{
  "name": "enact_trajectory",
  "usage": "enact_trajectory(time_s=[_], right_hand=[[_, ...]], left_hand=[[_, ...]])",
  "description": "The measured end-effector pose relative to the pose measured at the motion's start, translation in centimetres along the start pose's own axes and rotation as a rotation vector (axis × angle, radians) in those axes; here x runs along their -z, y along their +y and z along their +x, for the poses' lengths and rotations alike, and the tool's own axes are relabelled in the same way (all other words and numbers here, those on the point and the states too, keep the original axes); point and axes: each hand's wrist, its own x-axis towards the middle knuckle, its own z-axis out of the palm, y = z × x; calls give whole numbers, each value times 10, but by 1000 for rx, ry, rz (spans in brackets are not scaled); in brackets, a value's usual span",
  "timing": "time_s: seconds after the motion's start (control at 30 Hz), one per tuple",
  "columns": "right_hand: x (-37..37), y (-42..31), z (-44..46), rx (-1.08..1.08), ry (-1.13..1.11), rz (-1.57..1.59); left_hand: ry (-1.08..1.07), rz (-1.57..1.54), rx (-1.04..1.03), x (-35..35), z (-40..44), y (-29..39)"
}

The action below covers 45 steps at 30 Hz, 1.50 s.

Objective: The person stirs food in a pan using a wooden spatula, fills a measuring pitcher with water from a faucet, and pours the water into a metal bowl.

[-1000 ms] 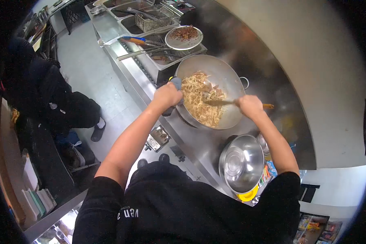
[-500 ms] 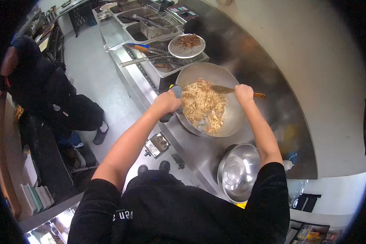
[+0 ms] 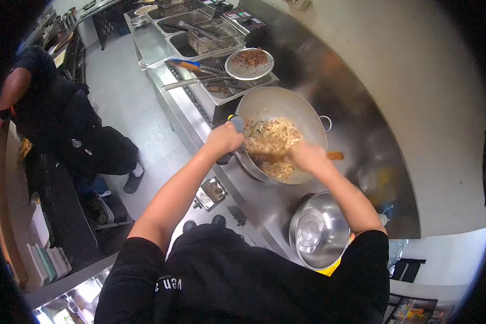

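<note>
A large wok [image 3: 313, 102] stands on the steel worktop, with noodles [image 3: 281, 132] and darker bits in its near half. At the wok's left rim, my left hand [image 3: 225, 139] is closed around its handle, which the fingers mostly hide. A grey padded piece [image 3: 236, 123] with a yellow edge shows at that grip. My right hand [image 3: 308, 156], smeared by motion, is closed on a wooden spatula [image 3: 335, 155] over the noodles. The spatula's handle end sticks out to the right; its blade is a blur low in the wok.
A shiny metal bowl [image 3: 319, 232] stands close to the wok's near side. Beyond the wok, a strainer [image 3: 249, 63] with brown bits lies over a steel pan. Fryer baskets [image 3: 213, 36] sit farther back. Another person [image 3: 75, 119] stands across the aisle at left.
My right hand has moved left and down over the wok, sweeping the spatula through the noodles. The noodles have shifted and uncovered the wok's far side. My left hand keeps its grip.
</note>
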Motion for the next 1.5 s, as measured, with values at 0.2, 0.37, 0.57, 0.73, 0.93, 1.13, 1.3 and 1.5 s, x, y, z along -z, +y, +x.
enact_trajectory(time_s=[0.2,0.37,0.57,0.73,0.93,1.13,1.3,1.5], right_hand=[[-74,42,39,-171,36,-83],[-39,96,49,-340,243,-161],[-91,64,67,-336,152,-101],[-41,40,-3,-408,57,58],[6,-15,-60,-557,555,169],[-55,-49,-53,-653,162,125],[-58,-47,-95,-642,452,360],[-71,-93,-119,-769,598,1164]], left_hand=[[13,22,-1,-1,0,-1],[30,-2,-57,-4,1,-6],[122,-197,-74,-36,19,-31],[104,-409,-129,-32,-21,-52],[-324,-265,-217,-78,-97,-89],[-327,-220,-602,-202,-95,-93],[-352,-82,-228,-156,-120,-169],[-94,-846,331,-200,-112,-312]])
